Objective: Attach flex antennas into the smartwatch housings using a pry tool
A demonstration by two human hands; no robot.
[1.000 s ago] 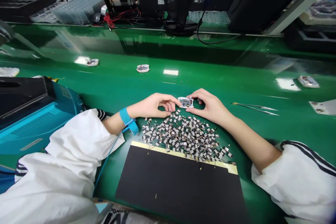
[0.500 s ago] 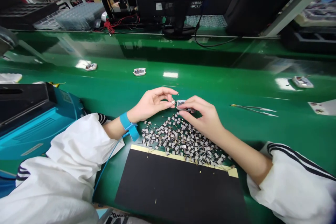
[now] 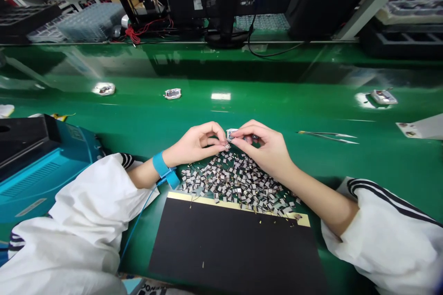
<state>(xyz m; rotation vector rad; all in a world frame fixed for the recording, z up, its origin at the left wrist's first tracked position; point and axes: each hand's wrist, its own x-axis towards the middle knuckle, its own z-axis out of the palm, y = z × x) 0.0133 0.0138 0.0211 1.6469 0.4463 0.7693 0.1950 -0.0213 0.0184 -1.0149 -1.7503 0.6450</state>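
Note:
My right hand (image 3: 266, 147) pinches a small white-rimmed electronic housing (image 3: 230, 134) between thumb and fingers; the fingers cover much of it. Close against its left side, my left hand (image 3: 202, 142) is closed on a small pale square part (image 3: 227, 146) at the thumb tip. A blue strap circles the left wrist. Just below both hands spreads a heap of small square parts with short dark leads (image 3: 238, 184), and the held part resembles them. Whether the part touches the housing, I cannot tell.
A black mat (image 3: 231, 244) with a yellow edge strip lies in front. Tweezers (image 3: 327, 135) rest at right. Similar housings stand farther back: one at far left (image 3: 104, 88), one near the middle (image 3: 172, 94), one at right (image 3: 384, 97). A blue-and-black machine (image 3: 51, 161) stands at left.
My hands have come together, the left fingers now right beside the housing. The housing has been lifted and tilted a little in my right hand. The whole view has shifted slightly.

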